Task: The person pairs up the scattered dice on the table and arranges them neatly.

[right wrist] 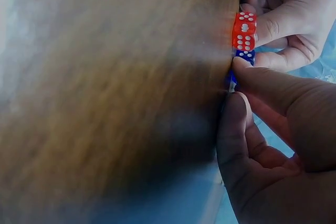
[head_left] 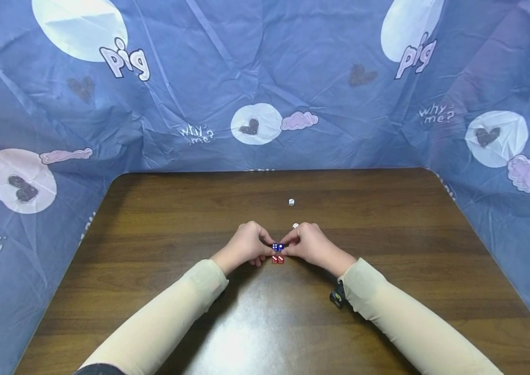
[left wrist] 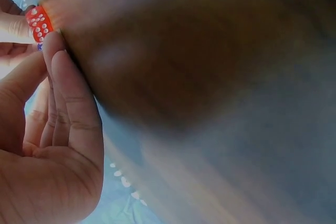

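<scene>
Fingertips of the left hand (head_left: pixel 245 245) and right hand (head_left: pixel 313 245) close from either side on a small cluster of dice at mid-table: both pinch the blue die (head_left: pixel 277 246), which sits directly against the red dice (head_left: pixel 277 259), the latter on its near side. In the wrist views the red dice (right wrist: pixel 244 31) touch the blue die (right wrist: pixel 244 54) face to face; whether blue rests on red or merely beside it cannot be told, the views being blurred. Step in hand, by judgement: aligning or stacking the dice. The next move calls for a steady, even pinch. Beyond the blue die lie two white dice (head_left: pixel 291 202), one just behind the right hand, on the wooden table (head_left: pixel 162 219).
</scene>
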`<control>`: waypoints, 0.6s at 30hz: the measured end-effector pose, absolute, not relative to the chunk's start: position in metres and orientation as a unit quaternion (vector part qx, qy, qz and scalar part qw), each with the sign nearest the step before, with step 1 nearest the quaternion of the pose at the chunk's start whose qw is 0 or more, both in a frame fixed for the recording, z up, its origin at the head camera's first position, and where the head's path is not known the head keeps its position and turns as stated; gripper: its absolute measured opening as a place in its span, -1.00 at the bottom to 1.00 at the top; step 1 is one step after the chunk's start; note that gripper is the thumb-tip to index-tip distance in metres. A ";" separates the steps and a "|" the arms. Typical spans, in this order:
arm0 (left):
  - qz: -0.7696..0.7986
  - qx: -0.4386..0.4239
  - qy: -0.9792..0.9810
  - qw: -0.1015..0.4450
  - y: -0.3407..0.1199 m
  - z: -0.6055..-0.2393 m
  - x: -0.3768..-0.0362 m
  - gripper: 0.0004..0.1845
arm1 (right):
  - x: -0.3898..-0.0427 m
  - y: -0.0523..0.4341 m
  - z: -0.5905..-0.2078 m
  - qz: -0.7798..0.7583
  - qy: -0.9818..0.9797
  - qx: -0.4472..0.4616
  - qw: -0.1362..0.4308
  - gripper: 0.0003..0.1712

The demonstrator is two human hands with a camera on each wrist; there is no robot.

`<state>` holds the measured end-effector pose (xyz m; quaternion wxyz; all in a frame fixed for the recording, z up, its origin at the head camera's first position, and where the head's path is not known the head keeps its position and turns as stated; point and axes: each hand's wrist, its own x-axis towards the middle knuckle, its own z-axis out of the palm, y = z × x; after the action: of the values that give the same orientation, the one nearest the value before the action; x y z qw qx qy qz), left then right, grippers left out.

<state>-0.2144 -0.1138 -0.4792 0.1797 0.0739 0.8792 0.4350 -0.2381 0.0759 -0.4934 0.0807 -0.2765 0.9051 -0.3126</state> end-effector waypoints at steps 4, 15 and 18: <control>0.439 0.078 0.876 0.181 -0.115 -0.478 -0.214 -0.88 | -0.238 0.076 -0.494 -0.318 0.904 -0.274 0.086 -0.82; 0.445 0.060 0.873 0.191 -0.127 -0.475 -0.217 -0.83 | -0.235 0.085 -0.491 -0.352 0.899 -0.241 0.097 -0.72; 0.443 0.056 0.874 0.191 -0.129 -0.473 -0.218 -0.82 | -0.235 0.089 -0.491 -0.353 0.900 -0.240 0.087 -0.73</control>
<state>-0.2176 -0.1295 -0.4734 0.1905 0.0562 0.8740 0.4434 -0.2350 0.0892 -0.4913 0.0871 -0.2401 0.9001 -0.3530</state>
